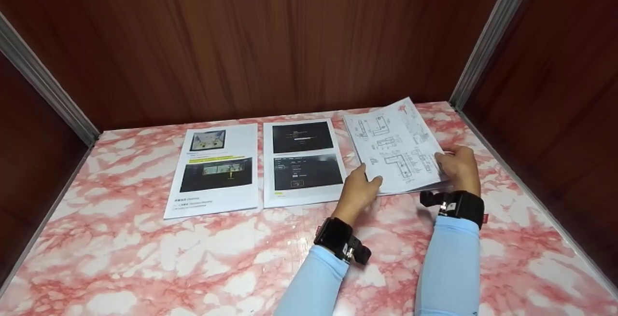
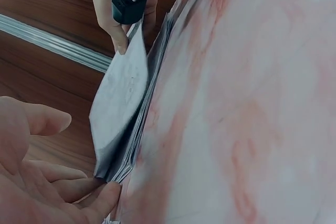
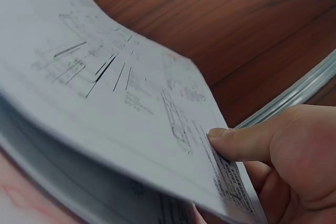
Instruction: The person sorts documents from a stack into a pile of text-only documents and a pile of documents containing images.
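Note:
A stack of paper sheets [image 2: 137,129] lies at the right of the table. Its top sheet [image 1: 393,147] carries technical line drawings and is lifted along its right side. My right hand [image 1: 458,164] pinches that sheet's right edge, thumb [image 3: 231,142] on the printed face and fingers beneath. In the left wrist view a gap shows between the raised paper and the sheets below. At the stack's lower left corner, my left hand [image 1: 359,190] touches the edge with its fingers [image 2: 89,198]. Its thumb [image 2: 50,120] stands apart from the paper.
Two more printed papers lie flat to the left: one with dark screenshots [image 1: 303,195], the other with a yellow-highlighted line [image 1: 217,200]. The pink and white marbled table [image 1: 217,263] ends at a brown wood-grain wall [image 1: 270,46]. Metal posts [image 1: 492,41] stand at the corners.

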Demonstrator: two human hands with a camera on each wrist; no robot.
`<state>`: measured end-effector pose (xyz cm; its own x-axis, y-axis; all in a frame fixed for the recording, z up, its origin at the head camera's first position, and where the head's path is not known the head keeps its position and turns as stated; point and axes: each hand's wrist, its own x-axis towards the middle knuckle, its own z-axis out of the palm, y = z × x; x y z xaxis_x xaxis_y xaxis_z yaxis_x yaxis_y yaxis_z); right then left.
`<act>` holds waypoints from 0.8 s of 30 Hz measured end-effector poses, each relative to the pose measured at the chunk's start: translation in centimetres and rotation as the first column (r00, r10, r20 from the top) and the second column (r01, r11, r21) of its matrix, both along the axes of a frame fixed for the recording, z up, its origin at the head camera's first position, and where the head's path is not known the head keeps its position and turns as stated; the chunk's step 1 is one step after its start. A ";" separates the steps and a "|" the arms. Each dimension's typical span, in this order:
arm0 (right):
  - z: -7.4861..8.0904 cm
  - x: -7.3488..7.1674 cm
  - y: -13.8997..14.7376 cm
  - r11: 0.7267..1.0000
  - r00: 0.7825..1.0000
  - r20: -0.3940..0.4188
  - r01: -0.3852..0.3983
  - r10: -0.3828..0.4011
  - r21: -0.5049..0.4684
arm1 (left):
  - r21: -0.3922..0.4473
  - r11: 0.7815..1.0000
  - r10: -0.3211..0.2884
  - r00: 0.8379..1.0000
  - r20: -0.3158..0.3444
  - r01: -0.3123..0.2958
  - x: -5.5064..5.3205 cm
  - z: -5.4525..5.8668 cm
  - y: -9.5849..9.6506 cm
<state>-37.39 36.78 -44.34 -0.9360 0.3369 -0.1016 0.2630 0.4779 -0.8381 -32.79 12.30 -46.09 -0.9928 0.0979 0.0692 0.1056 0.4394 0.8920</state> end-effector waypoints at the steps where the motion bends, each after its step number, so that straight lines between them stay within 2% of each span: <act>1: 0.0 0.0 0.0 1.000 1.000 0.008 -0.003 0.003 0.005 | 0.000 1.000 0.001 1.000 0.001 -0.001 0.0 -0.1 0.0; 8: -0.3 -0.1 0.3 1.000 0.999 0.053 -0.015 0.014 0.012 | -0.018 1.000 0.000 1.000 0.017 0.000 0.0 -0.1 0.0; 14: -0.1 0.4 0.0 0.999 0.999 0.043 0.011 -0.014 0.049 | -0.014 1.000 -0.010 1.000 0.027 0.011 -0.1 0.1 -0.2; 18: 0.1 0.8 -0.1 1.000 0.997 0.073 0.029 -0.028 -0.011 | -0.021 1.000 0.004 0.999 0.044 -0.003 -0.1 0.1 -0.3; 24: 0.3 0.9 -0.3 1.000 0.994 0.107 -0.018 0.018 0.001 | -0.020 1.000 0.018 0.999 0.046 -0.017 0.0 0.1 -0.3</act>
<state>-36.47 36.51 -44.03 -0.9259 0.3203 -0.2003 0.3419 0.4851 -0.8048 -32.77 11.99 -45.94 -0.9965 0.0811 0.0212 0.0562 0.4582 0.8870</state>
